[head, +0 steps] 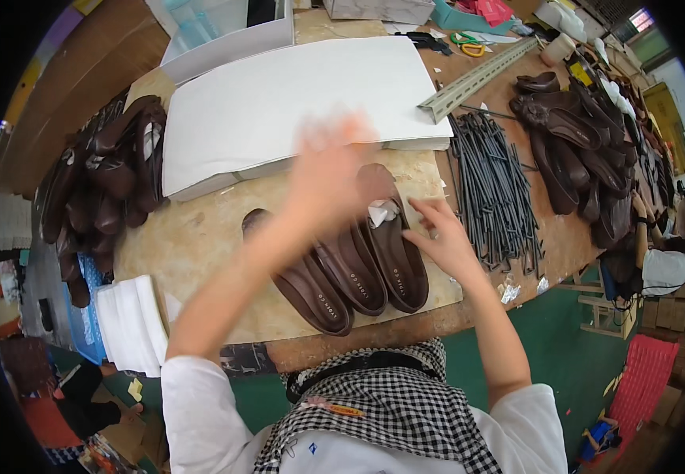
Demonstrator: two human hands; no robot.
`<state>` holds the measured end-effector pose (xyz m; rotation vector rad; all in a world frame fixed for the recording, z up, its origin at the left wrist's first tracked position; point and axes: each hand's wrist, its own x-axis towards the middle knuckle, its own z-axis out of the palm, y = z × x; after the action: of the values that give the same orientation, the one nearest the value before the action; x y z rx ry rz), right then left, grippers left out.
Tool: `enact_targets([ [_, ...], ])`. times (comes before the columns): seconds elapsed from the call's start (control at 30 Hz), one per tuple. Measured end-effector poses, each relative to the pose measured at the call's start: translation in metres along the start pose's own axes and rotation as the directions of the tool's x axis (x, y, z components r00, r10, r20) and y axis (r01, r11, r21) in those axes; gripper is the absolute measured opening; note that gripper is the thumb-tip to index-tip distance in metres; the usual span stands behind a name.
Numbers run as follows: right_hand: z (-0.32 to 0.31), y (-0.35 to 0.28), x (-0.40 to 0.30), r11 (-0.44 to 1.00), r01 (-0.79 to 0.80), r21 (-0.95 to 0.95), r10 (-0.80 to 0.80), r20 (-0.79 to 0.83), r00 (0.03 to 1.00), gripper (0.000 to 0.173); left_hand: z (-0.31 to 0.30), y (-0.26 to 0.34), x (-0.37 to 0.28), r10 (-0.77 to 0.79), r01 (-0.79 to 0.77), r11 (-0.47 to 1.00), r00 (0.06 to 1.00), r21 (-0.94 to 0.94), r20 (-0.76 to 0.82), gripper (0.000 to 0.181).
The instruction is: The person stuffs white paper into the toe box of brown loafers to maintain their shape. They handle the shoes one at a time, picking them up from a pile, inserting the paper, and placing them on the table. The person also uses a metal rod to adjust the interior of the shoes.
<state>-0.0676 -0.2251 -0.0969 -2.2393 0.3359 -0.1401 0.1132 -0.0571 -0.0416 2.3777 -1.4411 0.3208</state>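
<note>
Several dark brown leather flat shoes point(357, 278) lie side by side on the pale work board in front of me, toes away from me. My left hand point(336, 160) is blurred by motion above the shoes' toe ends and the edge of a stack of white paper sheets point(307, 89); whether it holds anything is not clear. A crumpled wad of white paper point(383, 213) sits in the right-hand shoe point(405, 272). Beside that shoe, my right hand point(437, 234) has its fingers apart and holds nothing. The left forearm covers part of the left shoe.
Heaps of brown shoes stand left point(111, 178) and right point(591, 154). Many thin dark rods point(496, 189) lie right of the board, near a slotted metal angle bar point(479, 80). Folded white cloths point(132, 323) rest front left. Another person point(668, 266) works at far right.
</note>
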Motion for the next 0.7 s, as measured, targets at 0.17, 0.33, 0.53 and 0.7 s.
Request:
enact_targets([
  [0.17,-0.004,-0.004,-0.043,0.996,-0.037,0.078,0.037,0.005,0.999,0.048,0.043,-0.152,0.008,-0.452,0.453,0.858,0.890,0.243,-0.066,0.061],
  [0.33,-0.005,-0.041,-0.049,0.739,-0.089,0.668,0.200,-0.091,0.976,0.069,-0.003,-0.021,-0.018,-0.133,0.126,0.981,0.990,-0.148,-0.039,0.017],
  [0.53,0.024,-0.059,-0.054,-0.130,-0.543,0.830,0.351,0.551,0.757,0.057,-0.059,0.074,-0.085,-0.062,-0.071,0.656,0.987,-0.751,-0.147,0.013],
  [0.7,0.015,-0.065,-0.018,0.939,0.053,0.339,-0.080,0.068,0.994,0.063,-0.030,0.052,-0.123,-0.582,0.418,0.699,0.804,-0.580,-0.121,0.027],
])
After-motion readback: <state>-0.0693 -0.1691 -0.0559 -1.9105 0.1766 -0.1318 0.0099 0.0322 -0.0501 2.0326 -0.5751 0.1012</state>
